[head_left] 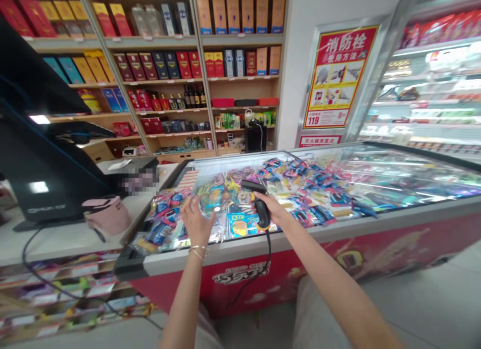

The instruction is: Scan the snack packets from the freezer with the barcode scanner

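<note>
My right hand (271, 208) is wrapped round the grip of a black and yellow barcode scanner (262, 213), whose head points left above the packets. A dark cable hangs from the grip's lower end. My left hand (196, 221) hovers over the near left part of the freezer top, fingers spread and nothing in it. Blue and pink snack packets (165, 216) lie left of that hand. Between my two hands sits a flat blue packet with a yellow picture (239, 224). More colourful packets (319, 181) are spread further right across the glass.
A chest freezer (356, 226) with a red front spans the middle and right. On the left counter stand a black checkout terminal (48, 188) and a pink container (107, 216). Shelves of boxed bottles (165, 65) line the back. A loose cable (63, 291) hangs at lower left.
</note>
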`<state>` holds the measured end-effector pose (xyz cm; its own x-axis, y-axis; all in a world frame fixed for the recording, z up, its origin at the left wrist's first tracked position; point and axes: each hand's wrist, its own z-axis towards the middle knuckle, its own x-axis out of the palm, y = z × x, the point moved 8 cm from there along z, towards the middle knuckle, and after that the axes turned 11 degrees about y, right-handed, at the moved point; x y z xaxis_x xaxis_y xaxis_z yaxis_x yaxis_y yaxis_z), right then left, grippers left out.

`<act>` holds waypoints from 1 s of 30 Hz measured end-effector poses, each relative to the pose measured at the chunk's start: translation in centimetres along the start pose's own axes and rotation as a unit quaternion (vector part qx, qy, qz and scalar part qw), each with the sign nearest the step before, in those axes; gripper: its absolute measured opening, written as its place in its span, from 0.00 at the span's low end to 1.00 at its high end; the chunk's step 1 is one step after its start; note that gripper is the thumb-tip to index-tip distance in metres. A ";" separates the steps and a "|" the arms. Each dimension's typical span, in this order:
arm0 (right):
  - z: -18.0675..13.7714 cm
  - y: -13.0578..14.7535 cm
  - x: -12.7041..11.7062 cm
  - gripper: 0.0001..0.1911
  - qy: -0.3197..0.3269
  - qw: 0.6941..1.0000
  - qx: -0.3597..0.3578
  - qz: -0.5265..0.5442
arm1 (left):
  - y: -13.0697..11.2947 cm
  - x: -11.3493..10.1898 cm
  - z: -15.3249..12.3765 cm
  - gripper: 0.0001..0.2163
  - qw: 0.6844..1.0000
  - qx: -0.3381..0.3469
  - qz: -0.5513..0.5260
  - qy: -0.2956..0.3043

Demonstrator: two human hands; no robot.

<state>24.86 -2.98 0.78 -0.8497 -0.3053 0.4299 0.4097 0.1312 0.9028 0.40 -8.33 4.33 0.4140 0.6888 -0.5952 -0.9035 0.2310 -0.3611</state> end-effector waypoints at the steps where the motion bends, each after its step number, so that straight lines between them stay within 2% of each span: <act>1: -0.6 1.2 -1.5 0.08 -0.024 1.000 -0.009 0.003 | -1.5 0.9 0.4 0.26 1.000 0.012 -0.011 0.002; 7: -3.4 7.5 -10.5 0.08 -0.133 0.989 -0.064 0.001 | -9.3 6.1 3.4 0.21 0.992 0.097 -0.077 0.039; 11: -4.8 9.8 -15.7 0.07 -0.180 0.981 -0.065 -0.043 | -11.5 9.3 5.9 0.17 0.989 0.072 -0.117 0.059; 15: -5.4 11.0 -19.8 0.10 -0.245 0.961 -0.094 -0.092 | -13.4 14.3 7.1 0.15 0.981 0.063 -0.128 0.129; 18: -4.7 10.8 -21.7 0.11 -0.260 0.956 -0.112 -0.076 | -15.1 18.4 6.8 0.16 0.970 0.090 -0.130 0.187; 22: -2.9 9.9 -23.1 0.10 -0.277 0.956 -0.079 -0.058 | -16.9 22.6 5.7 0.22 0.952 0.142 -0.126 0.241; 25: -1.5 9.7 -23.9 0.10 -0.282 0.955 -0.067 -0.058 | -17.6 24.5 4.8 0.22 0.943 0.171 -0.110 0.262; 30: 0.5 9.4 -24.7 0.08 -0.251 0.962 -0.057 -0.094 | -18.7 26.1 2.6 0.13 0.924 0.228 -0.071 0.298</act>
<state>49.55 6.22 -1.34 -0.9536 0.1838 0.2383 0.2433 0.0044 0.9700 27.78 7.08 -2.56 0.3972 0.1605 -0.9036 -0.7324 0.6488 -0.2067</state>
